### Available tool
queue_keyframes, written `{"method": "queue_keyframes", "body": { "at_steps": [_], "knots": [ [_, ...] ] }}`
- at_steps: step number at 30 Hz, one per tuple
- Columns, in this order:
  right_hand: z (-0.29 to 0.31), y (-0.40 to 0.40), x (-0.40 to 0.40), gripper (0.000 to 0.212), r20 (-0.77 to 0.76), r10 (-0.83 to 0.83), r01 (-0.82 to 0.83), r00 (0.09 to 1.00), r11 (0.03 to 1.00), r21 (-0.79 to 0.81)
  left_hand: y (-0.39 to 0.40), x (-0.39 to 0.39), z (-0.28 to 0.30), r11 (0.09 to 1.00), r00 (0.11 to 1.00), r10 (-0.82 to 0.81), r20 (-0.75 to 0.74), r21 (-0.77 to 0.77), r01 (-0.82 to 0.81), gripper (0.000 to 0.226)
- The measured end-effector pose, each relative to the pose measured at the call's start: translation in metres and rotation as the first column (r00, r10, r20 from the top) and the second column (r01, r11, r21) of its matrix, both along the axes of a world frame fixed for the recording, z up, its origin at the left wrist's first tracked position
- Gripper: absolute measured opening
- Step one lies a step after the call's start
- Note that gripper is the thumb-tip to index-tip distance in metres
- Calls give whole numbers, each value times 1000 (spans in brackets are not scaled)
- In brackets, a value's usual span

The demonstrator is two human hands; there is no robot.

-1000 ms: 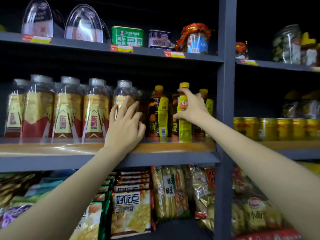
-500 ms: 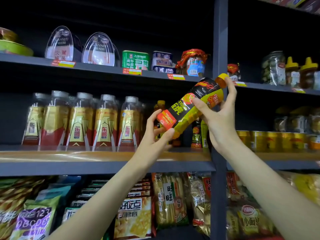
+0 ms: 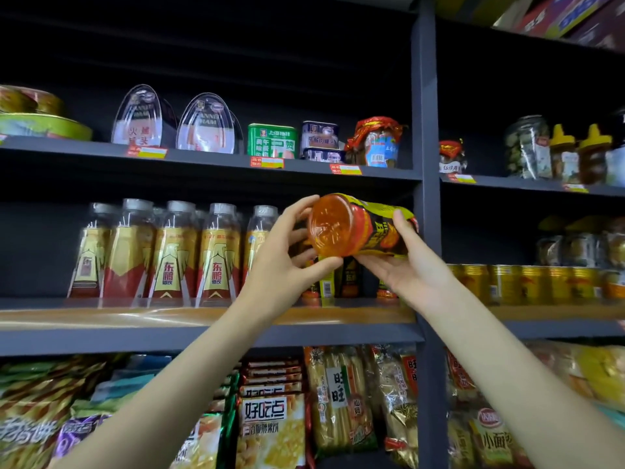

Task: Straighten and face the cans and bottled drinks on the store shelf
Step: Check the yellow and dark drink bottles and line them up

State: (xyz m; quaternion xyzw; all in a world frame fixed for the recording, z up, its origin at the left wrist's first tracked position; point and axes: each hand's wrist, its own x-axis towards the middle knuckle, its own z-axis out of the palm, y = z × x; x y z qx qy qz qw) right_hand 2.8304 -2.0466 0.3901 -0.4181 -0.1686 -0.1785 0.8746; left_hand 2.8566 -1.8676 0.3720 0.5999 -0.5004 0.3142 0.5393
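We grip the orange-filled bottle (image 3: 358, 228) sideways, base toward us, in our left hand (image 3: 287, 262) and right hand (image 3: 409, 265).

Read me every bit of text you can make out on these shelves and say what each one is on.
"东鹏特饮": gold-and-red bottles, middle shelf.
"好吃点": snack bag, bottom shelf.
"旺旺": cracker pack beside it.
"小面": bag, bottom right.
"上海梅林": green tin, upper shelf.
"午餐肉罐头": dark tin, partly blurred.
Too blurred: price tags, held bottle gripped by left hand and right hand.
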Motion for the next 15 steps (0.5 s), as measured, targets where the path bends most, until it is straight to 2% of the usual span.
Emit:
{"method": "queue_keyframes", "body": {
  "at_steps": [2,5,7,8,10,12,13,15],
  "knots": [
    [-2,0,2,45,33,-28,28,999,1000,-6,-3,-4,0,994,980,-105,-168,-36,101,67],
    [-4,0,4,66,141,-135,146,981,987,-70,-6,-5,3,961,831,-275,-483,-102,259,75],
    [-6,-1,2,71,212,-205,236,955,963,-130,-6,-3,2,943,738,-326,-591,-148,298,76],
    [-7,-3,2,71,221,-219,258,950,952,-165,-7,-2,1,940,728,-338,-596,-169,298,74],
    [-6,-6,-1,65,189,-226,270,956,929,-253,-8,0,-1,958,809,-286,-514,-184,222,69],
    [-2,-6,-6,53,104,-204,226,973,926,-301,-4,1,3,993,952,-67,-298,-116,33,62],
    [0,-5,-7,48,61,-163,173,985,944,-280,-2,2,6,997,984,25,-175,-66,-37,62],
    [0,-1,-8,37,10,-65,65,998,976,-205,1,5,11,997,998,71,-1,44,-70,65]
  ]
}}
